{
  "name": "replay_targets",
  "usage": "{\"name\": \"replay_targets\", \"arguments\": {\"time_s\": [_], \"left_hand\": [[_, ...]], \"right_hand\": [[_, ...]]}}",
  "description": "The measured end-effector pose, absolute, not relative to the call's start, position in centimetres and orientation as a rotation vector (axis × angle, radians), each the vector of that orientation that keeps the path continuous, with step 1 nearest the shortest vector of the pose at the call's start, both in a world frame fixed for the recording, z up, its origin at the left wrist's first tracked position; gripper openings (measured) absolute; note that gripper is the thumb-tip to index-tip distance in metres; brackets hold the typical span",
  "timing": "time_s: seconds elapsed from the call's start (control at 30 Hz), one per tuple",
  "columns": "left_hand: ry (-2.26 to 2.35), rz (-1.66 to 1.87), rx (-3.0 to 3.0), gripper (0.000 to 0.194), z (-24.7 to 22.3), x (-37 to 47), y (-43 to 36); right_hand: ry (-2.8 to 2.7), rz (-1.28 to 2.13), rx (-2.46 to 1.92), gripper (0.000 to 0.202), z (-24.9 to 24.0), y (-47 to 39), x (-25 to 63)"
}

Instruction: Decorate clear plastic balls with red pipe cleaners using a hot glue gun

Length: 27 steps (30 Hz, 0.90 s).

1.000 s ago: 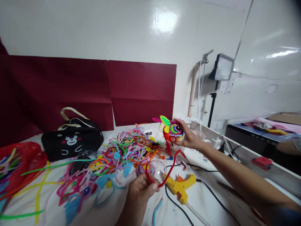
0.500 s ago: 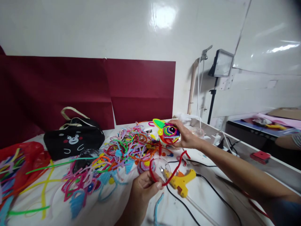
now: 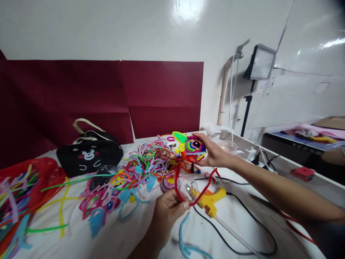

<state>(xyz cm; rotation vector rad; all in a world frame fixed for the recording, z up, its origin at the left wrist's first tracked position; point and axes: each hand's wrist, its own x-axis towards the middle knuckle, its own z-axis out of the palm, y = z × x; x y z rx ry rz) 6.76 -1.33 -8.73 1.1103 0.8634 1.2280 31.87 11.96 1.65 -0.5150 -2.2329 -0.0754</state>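
Between the thumb and fingers of my left hand (image 3: 172, 207) is a red pipe cleaner (image 3: 204, 190), bent into a U shape with both ends up. My right hand (image 3: 212, 149) grips a colorful round pipe-cleaner craft (image 3: 194, 147) from its right side. The craft has rainbow rings around a dark eye-like center and a green leaf shape edged in yellow at its upper left. Behind the red pipe cleaner lies a clear plastic dome (image 3: 188, 187). A yellow hot glue gun (image 3: 211, 201) rests on the table just right of my left hand, a glue stick in its rear.
Heaped pipe cleaners (image 3: 151, 158) cover the table's middle. At left are a red plastic bag (image 3: 48, 172) of more pipe cleaners and a black bag (image 3: 90, 158). Black cord (image 3: 250, 216) loops at right, near a red box (image 3: 303, 173). A lamp (image 3: 261, 63) stands behind.
The view has tilted down slightly and turned a little left. Both hands keep their grips; the craft appears slightly further from the red pipe cleaner's bottom bend.
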Motion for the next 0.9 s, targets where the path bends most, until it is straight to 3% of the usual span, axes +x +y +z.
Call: {"name": "replay_targets", "arguments": {"time_s": [0.23, 0.9], "left_hand": [[0.882, 1.207, 1.173, 0.03, -8.3, 7.0, -1.6], [0.953, 1.171, 1.137, 0.03, -6.8, 7.8, -2.4]], "right_hand": [[-2.192, 0.238, -0.643, 0.105, 1.8, 10.8, 30.9], [-1.851, 0.906, -0.927, 0.087, 2.3, 8.4, 26.9]]}}
